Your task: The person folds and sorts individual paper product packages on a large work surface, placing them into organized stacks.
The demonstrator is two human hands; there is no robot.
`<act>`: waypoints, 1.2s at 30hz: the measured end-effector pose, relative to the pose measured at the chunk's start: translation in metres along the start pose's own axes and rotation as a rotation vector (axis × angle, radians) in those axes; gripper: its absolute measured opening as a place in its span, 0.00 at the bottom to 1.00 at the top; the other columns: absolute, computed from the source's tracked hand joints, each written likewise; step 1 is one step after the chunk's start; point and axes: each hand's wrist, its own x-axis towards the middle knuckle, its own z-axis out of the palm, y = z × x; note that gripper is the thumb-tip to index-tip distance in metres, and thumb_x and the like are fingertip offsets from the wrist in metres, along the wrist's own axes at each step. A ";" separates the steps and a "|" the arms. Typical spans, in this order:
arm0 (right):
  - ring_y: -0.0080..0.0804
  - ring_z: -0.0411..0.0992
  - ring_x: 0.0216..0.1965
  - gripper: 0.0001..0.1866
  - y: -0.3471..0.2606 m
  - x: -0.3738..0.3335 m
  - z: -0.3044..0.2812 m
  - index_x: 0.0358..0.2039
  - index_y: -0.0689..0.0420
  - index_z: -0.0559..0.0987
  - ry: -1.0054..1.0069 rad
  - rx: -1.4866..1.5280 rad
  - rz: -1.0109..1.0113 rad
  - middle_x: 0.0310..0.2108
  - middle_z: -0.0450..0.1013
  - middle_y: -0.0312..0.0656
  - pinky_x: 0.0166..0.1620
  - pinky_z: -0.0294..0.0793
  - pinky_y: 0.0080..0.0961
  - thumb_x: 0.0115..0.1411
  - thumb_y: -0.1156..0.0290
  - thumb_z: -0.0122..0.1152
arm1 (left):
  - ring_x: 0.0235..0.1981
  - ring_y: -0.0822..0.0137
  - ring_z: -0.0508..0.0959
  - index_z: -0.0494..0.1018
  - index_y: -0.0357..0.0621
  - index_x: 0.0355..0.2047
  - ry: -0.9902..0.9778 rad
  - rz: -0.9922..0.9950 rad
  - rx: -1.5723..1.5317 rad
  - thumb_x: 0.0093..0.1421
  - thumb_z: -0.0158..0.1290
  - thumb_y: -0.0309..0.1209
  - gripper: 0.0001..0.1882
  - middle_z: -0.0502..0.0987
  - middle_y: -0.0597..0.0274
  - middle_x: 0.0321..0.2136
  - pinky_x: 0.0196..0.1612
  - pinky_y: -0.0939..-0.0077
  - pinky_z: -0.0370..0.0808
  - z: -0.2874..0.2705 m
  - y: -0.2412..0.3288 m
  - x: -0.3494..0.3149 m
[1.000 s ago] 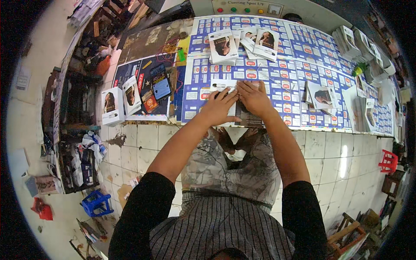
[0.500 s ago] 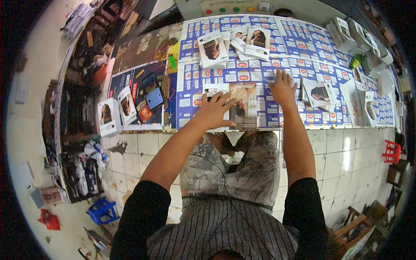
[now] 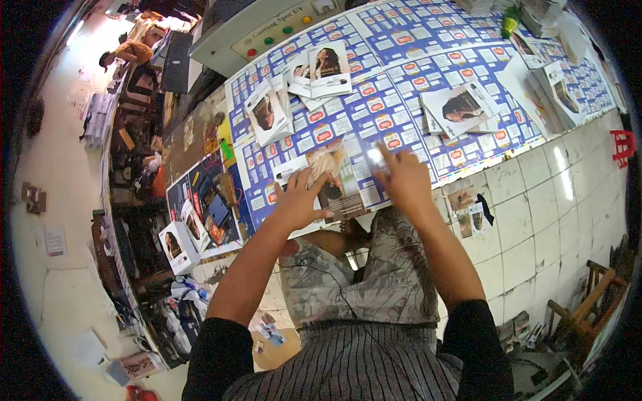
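Note:
My left hand (image 3: 297, 202) lies open, fingers spread, on a flat printed sheet (image 3: 349, 190) with a picture of a person on it. The sheet rests near the front edge of the table, which is covered in blue-and-white printed paper (image 3: 374, 107). To the right of the sheet is my right hand (image 3: 408, 179), its fingers bent together and partly blurred. A small pale, shiny thing (image 3: 376, 158) shows at its fingertips, too unclear to name. Beyond my hands lie white printed cartons (image 3: 269, 110) and another overlapping pile (image 3: 328, 67); a further pile (image 3: 461, 110) sits to the right.
On the left, a phone with a lit screen (image 3: 218, 210) lies near two white boxes (image 3: 175, 246). More stacked cartons (image 3: 558, 93) and a green bottle-like thing (image 3: 511, 21) are at the far right. A machine panel with coloured buttons (image 3: 277, 33) borders the table's back.
The view has turned and shifted to the right. My right hand, flat with fingers stretched before, has come nearer and curled its fingers. My left hand still presses the sheet.

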 end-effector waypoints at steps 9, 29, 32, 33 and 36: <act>0.34 0.73 0.36 0.30 -0.004 -0.027 0.002 0.63 0.40 0.70 -0.006 -0.105 -0.308 0.32 0.72 0.36 0.37 0.68 0.37 0.58 0.68 0.57 | 0.70 0.42 0.49 0.48 0.70 0.71 -0.028 0.002 0.006 0.48 0.64 0.61 0.55 0.49 0.48 0.69 0.62 0.23 0.51 -0.001 -0.001 -0.001; 0.41 0.77 0.44 0.26 0.026 0.029 0.000 0.61 0.32 0.73 -0.346 -0.137 -0.607 0.40 0.78 0.42 0.44 0.73 0.43 0.63 0.68 0.51 | 0.70 0.41 0.49 0.46 0.72 0.71 -0.040 -0.010 0.045 0.48 0.63 0.61 0.55 0.48 0.50 0.69 0.59 0.23 0.58 -0.006 0.005 0.005; 0.40 0.78 0.43 0.26 0.031 0.011 -0.007 0.62 0.28 0.71 -0.398 -0.094 -0.720 0.38 0.78 0.41 0.44 0.73 0.44 0.64 0.65 0.49 | 0.67 0.38 0.54 0.51 0.62 0.71 -0.001 0.020 0.047 0.46 0.66 0.60 0.55 0.50 0.42 0.68 0.59 0.30 0.62 -0.005 0.001 0.003; 0.40 0.78 0.43 0.26 0.032 0.009 -0.007 0.62 0.28 0.71 -0.396 -0.104 -0.722 0.38 0.78 0.41 0.44 0.73 0.44 0.64 0.65 0.49 | 0.67 0.38 0.54 0.51 0.62 0.71 0.013 0.036 0.036 0.46 0.66 0.59 0.56 0.50 0.42 0.68 0.60 0.30 0.62 -0.004 0.000 0.002; 0.39 0.76 0.41 0.28 0.031 0.010 -0.009 0.62 0.30 0.70 -0.413 -0.128 -0.713 0.36 0.76 0.38 0.46 0.72 0.41 0.60 0.60 0.58 | 0.67 0.37 0.54 0.52 0.62 0.70 0.024 0.043 -0.013 0.46 0.67 0.58 0.55 0.51 0.41 0.68 0.63 0.38 0.61 0.000 -0.001 0.005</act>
